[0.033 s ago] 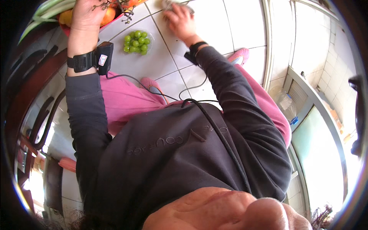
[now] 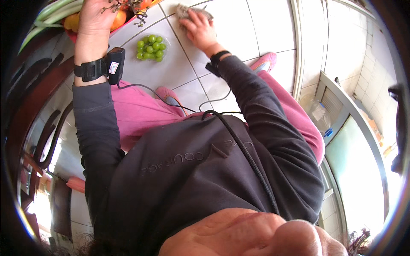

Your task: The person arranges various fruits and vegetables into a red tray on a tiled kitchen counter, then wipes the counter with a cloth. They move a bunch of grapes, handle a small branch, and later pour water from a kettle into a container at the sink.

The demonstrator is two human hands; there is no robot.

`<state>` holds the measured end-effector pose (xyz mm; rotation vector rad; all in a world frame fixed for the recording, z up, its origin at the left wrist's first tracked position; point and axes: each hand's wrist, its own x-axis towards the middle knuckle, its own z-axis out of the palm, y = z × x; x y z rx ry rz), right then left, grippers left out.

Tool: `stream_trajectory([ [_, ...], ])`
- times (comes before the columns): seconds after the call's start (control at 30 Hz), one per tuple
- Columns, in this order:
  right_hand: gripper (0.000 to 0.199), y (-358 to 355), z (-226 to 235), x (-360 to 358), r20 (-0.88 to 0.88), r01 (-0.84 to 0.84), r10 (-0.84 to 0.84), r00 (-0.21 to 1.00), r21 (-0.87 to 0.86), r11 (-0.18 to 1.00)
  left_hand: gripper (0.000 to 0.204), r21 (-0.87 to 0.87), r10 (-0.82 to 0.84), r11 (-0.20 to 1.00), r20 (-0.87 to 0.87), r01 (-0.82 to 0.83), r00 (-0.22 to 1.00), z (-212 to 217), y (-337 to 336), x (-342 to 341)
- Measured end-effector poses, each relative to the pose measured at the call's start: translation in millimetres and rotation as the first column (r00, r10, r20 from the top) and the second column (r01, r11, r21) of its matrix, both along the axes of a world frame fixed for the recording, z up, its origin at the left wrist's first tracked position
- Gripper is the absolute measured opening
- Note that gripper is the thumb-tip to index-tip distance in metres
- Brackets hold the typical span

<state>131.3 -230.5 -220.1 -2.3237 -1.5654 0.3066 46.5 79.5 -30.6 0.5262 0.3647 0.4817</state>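
Observation:
My right hand [image 2: 201, 32] presses down on a crumpled greyish cloth [image 2: 183, 10] on the white tile floor, its fingers bent over the cloth. At the upper left, my left hand [image 2: 97, 17] has a bare, branching grape stem [image 2: 140, 16] at it, with twigs sticking out over the palm side. The upper frame edge cuts off this hand's fingertips. Between the two hands, a small clear container [image 2: 167, 46] of green grapes [image 2: 150, 48] rests on the tiles.
Beside my left hand, a red basket [image 2: 130, 21] holds orange fruit [image 2: 119, 19]. Long pale green stalks [image 2: 49, 17] lie at the far left. A dark cable [image 2: 149, 87] runs from my left wrist across my lap. A grey-framed glass panel [image 2: 356, 141] stands at right.
My right hand and the cloth have slid slightly toward me, so more of the cloth shows. My left hand and the stem have hardly moved.

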Motion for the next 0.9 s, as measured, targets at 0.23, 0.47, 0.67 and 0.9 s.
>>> stream_trajectory([
  [0.23, 0.059, -114.9, 12.5, 24.4, 0.115, 0.657, -0.654, 0.748, 0.016, 0.754, 0.033, 0.129, -0.23, 0.969, 0.145, 0.212, 0.962, 42.1, -36.0, 31.2],
  [0.47, 0.034, -138.9, -16.0, 120.3, 0.109, 0.994, -0.99, -0.087, 0.072, -0.079, 0.042, 0.183, -0.023, 0.983, -0.071, 0.036, 0.997, 50.5, -45.4, 11.8],
  [0.67, 0.03, -83.9, -19.8, 153.6, 0.039, 0.735, -0.755, 0.654, 0.202, 0.647, 0.036, 0.112, -0.121, 0.985, -0.085, 0.13, 0.989, -1.2, -3.0, -5.7],
  [0.9, 0.061, -110.1, 4.2, 56.0, -0.005, 0.863, -0.864, 0.503, 0.049, 0.502, 0.035, 0.114, -0.125, 0.984, -0.132, 0.141, 0.983, -5.9, -4.0, -0.9],
])
